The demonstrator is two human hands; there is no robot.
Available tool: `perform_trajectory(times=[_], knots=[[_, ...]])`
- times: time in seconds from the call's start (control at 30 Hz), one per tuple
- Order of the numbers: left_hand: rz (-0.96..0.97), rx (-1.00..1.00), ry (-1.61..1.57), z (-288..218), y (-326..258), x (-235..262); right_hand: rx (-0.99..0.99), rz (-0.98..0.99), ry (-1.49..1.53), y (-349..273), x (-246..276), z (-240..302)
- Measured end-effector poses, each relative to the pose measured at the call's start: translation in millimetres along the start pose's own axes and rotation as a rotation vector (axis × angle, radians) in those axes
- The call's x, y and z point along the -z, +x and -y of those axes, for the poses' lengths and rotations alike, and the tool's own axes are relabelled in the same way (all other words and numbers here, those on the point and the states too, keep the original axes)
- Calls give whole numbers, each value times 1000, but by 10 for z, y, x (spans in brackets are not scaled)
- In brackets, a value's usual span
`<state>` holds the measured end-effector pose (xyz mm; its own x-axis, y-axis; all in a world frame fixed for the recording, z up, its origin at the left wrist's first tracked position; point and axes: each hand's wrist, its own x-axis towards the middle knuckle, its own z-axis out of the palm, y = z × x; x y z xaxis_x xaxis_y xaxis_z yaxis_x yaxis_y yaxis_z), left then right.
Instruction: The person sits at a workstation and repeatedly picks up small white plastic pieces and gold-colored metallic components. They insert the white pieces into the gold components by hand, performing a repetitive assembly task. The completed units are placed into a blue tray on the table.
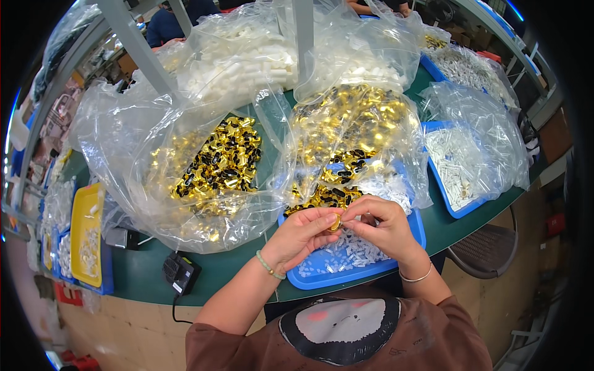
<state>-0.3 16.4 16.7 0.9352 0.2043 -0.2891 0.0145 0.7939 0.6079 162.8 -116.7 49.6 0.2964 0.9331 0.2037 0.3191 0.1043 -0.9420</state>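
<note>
My left hand [301,236] pinches a small shiny gold piece [335,223] between thumb and fingertips. Close against it, my right hand [387,227] has its thumb and fingers pressed together at the piece's upper side; whatever they grip is too small to make out. Both hands are above a blue tray [334,282] of small clear plastic parts [352,252]. Just beyond the fingers, gold and black pieces [331,196] spill from a clear plastic bag [405,133] onto the tray's far part.
Another open bag of gold and black pieces [226,154] lies left on the green table [145,278]. Bags of white parts [241,68] stand behind, near grey posts [304,49]. A blue tray [461,212] is at right, a yellow tray [78,263] and black corded device [180,273] at left.
</note>
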Motion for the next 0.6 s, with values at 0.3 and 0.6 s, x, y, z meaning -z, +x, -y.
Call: perform_trajectory(times=[0.3, 0.6], knots=[[-59, -120, -8, 54, 18, -15, 133, -160, -242, -22, -140, 116], [-120, -246, 83, 90, 9, -43, 11, -277, -116, -19, -254, 137]])
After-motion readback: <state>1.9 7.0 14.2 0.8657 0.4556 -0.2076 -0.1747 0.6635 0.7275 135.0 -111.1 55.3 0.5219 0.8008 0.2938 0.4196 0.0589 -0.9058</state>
